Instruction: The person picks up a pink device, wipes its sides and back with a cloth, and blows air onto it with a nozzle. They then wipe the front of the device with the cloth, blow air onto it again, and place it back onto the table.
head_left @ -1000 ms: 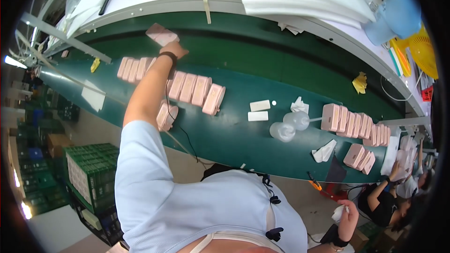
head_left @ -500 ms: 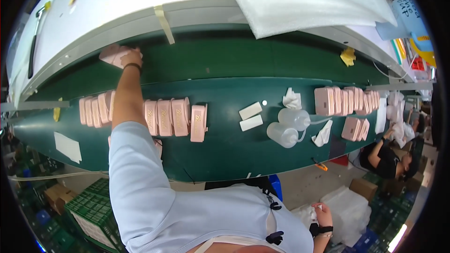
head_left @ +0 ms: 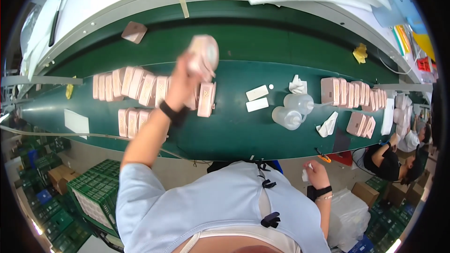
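My left hand (head_left: 185,77) is raised over the middle of the green table (head_left: 234,140), closed around a pink plastic case (head_left: 204,56) with a rounded end. Motion smears both the hand and the case. Beneath that arm stands a row of similar pink cases (head_left: 129,82) with gold lettering, partly covered by the hand. A shorter group of pink cases (head_left: 133,119) sits nearer to me, beside my forearm. Low on the right, off the table's near edge, my right hand (head_left: 317,176) is closed on a crumpled white tissue (head_left: 305,174).
One pink case (head_left: 134,33) lies on the far green strip. Two clear squeeze bottles (head_left: 287,118), white blocks (head_left: 257,105) and crumpled tissues (head_left: 327,124) are right of centre. More pink cases (head_left: 330,92) line the right. Another person (head_left: 382,161) sits beyond.
My left hand has come from the far left strip toward the middle, carrying a pink case. A pink case now shows on that strip. The right hand, with its tissue, sits higher in view.
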`<state>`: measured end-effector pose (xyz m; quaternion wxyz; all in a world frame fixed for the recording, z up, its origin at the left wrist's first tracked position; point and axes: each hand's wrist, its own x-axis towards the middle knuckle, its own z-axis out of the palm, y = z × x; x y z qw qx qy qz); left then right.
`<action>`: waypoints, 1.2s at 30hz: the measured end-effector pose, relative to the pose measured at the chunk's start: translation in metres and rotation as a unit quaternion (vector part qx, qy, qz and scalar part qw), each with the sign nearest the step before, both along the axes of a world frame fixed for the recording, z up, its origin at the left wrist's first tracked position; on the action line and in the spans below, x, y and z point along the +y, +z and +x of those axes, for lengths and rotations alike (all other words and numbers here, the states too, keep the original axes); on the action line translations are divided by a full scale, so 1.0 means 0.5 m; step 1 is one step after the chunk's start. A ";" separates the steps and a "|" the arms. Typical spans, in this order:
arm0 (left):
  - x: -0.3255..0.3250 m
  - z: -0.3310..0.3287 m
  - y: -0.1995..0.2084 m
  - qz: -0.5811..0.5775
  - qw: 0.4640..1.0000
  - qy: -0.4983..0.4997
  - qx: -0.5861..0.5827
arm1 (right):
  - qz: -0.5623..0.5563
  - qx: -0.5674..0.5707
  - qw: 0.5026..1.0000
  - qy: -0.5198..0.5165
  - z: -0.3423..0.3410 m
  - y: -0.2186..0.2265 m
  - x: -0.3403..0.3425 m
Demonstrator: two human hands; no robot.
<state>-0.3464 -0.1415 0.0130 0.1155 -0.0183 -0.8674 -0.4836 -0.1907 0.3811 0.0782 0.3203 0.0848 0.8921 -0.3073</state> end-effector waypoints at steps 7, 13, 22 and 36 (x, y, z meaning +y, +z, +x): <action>0.263 0.213 -0.101 0.000 1.000 0.022 -0.011 | -0.033 0.019 0.998 0.054 -0.023 -0.021 0.004; 0.297 0.246 -0.151 -0.093 0.992 0.083 0.001 | -0.025 0.030 0.996 0.077 -0.008 -0.049 0.037; 0.024 0.047 0.133 -0.167 0.976 0.078 -0.116 | -0.003 0.075 0.994 0.086 0.016 -0.076 0.036; -0.416 -0.486 -0.176 -0.557 0.734 0.116 -0.370 | 0.255 -0.146 0.940 -0.175 0.520 -0.138 0.202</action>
